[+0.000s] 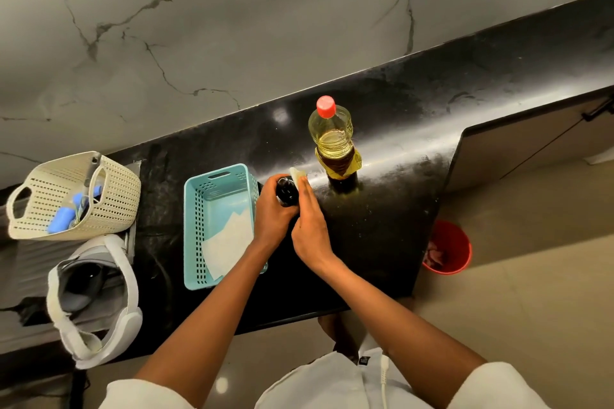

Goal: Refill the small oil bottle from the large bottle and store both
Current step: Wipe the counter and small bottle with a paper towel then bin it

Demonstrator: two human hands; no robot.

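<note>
Our left hand (272,209) grips the small bottle (286,191), our flat right hand (310,226) presses a tissue (297,173) against it, wiping; storing probably follows.

on the black counter (398,209) the left hand (274,212) grips a small dark bottle (286,191) while the right hand (310,229) presses a pale tissue (297,173) against it with straight fingers. the large oil bottle (334,139), red cap on, stands upright just beyond, and a teal basket (194,226) sits beside the left hand.
</note>
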